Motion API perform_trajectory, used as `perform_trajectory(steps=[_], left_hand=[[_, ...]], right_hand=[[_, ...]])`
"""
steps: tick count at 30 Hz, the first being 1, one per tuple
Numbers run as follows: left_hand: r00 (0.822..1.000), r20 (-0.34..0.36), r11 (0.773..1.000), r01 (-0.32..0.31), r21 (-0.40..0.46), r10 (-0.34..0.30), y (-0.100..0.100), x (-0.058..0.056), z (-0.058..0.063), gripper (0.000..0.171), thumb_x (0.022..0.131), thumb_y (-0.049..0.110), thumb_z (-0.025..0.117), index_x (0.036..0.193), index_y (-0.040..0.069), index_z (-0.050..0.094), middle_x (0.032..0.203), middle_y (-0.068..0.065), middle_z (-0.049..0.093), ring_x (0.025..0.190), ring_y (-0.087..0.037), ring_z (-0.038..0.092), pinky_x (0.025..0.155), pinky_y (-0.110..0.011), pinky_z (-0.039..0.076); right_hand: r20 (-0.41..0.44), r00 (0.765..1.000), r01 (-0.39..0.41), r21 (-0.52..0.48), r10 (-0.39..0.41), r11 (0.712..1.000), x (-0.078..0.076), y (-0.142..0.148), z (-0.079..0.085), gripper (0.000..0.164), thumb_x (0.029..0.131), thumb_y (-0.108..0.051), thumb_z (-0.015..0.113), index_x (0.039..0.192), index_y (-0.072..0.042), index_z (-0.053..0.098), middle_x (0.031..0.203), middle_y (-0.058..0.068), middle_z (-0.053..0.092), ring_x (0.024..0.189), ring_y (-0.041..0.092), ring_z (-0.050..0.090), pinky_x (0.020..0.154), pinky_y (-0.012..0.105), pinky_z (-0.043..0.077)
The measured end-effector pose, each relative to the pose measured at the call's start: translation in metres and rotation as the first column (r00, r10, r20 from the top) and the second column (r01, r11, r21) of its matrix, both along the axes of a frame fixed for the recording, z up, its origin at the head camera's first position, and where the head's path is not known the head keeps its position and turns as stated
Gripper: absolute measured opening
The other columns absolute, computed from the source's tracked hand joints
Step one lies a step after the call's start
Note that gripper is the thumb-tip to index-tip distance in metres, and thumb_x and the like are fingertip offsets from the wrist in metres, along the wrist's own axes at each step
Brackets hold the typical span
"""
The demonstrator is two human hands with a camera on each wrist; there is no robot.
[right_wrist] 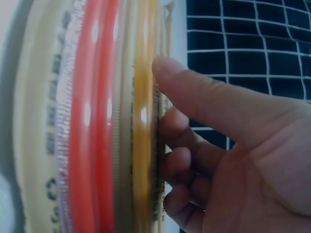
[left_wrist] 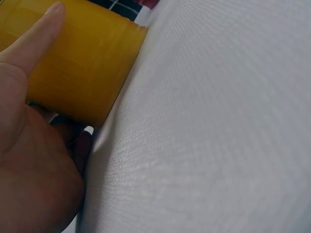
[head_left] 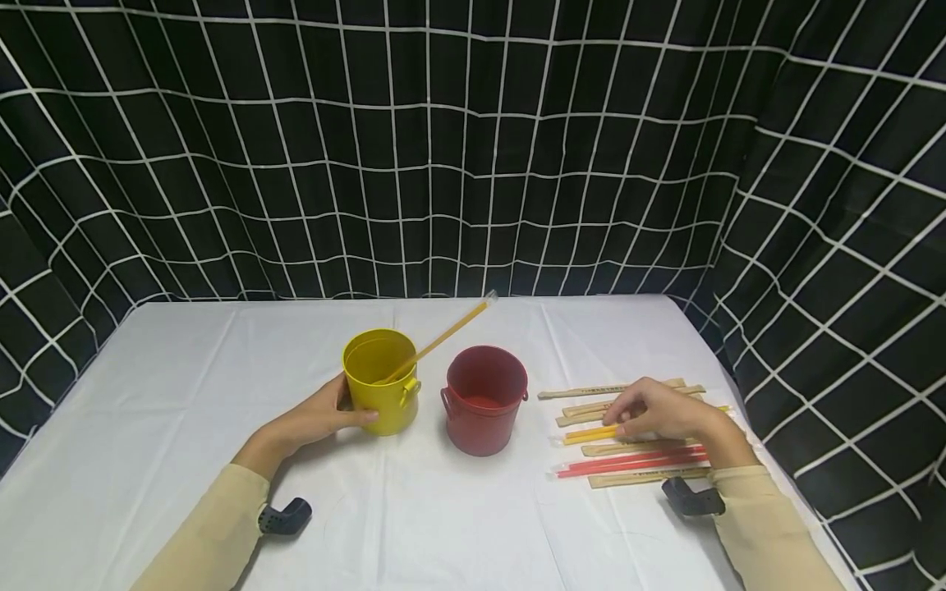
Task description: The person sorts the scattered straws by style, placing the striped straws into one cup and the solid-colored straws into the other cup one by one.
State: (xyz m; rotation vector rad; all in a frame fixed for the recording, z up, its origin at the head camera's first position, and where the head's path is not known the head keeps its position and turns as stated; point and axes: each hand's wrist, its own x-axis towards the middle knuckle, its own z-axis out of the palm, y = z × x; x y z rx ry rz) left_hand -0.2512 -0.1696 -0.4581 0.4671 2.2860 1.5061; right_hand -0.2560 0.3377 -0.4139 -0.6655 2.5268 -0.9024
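Note:
My left hand point(head_left: 314, 423) grips a small yellow bucket point(head_left: 392, 410) low on its side, thumb across the front and fingers behind. A yellow straw in clear wrap point(head_left: 447, 332) leans out of it toward the right. Up close in the left wrist view, the thumb lies flat on the yellow bucket point(left_wrist: 82, 58). Over on the right, my right hand point(head_left: 661, 410) is at the wrapped yellow straws point(head_left: 587, 435), thumb tip at their edge. The right wrist view shows a gap between thumb and bent fingers beside the yellow straws point(right_wrist: 143, 121); the straws lie flat.
A red bucket point(head_left: 484, 423) stands between the hands. Wrapped red straws point(head_left: 591, 466) and several slim brown paper packets point(head_left: 576, 393) lie in rows on the white tablecloth point(head_left: 443, 525). Black curtain with a white grid point(head_left: 473, 189) surrounds the table's back and sides.

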Motion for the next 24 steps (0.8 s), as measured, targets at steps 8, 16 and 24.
perform_trajectory(steps=[8,16,24], left_hand=[[1.000,-0.002,1.000,-0.005,-0.005,0.005,0.000,-0.001,-0.001,0.091,0.085,0.037,0.073,0.154,0.019,0.017,0.163,-0.007,0.020,0.153,-0.031,0.013,0.125,-0.057,0.005],[1.000,-0.004,1.000,-0.002,0.002,0.002,0.000,-0.001,-0.001,0.089,0.085,0.037,0.073,0.153,0.019,0.018,0.162,-0.006,0.022,0.153,-0.031,0.014,0.125,-0.057,0.005],[1.000,0.000,1.000,-0.007,-0.004,0.007,0.000,-0.001,-0.001,0.090,0.085,0.038,0.073,0.153,0.020,0.017,0.163,-0.005,0.021,0.153,-0.031,0.014,0.125,-0.057,0.006]], right_hand=[[-0.034,0.995,0.096,0.093,-0.093,0.991,0.003,-0.011,-0.001,0.012,0.075,-0.008,0.077,0.086,-0.007,0.073,0.069,0.000,0.053,0.064,0.008,0.046,0.054,0.019,0.041],[-0.020,0.997,0.070,0.040,-0.069,0.997,0.004,-0.010,0.000,0.008,0.077,-0.007,0.074,0.084,-0.006,0.071,0.071,0.003,0.060,0.064,0.007,0.049,0.056,0.019,0.044],[-0.109,0.991,0.083,0.041,-0.078,0.996,0.005,-0.010,0.017,0.008,0.080,-0.012,0.074,0.085,-0.008,0.071,0.086,0.003,0.071,0.078,0.010,0.055,0.070,0.020,0.046]])
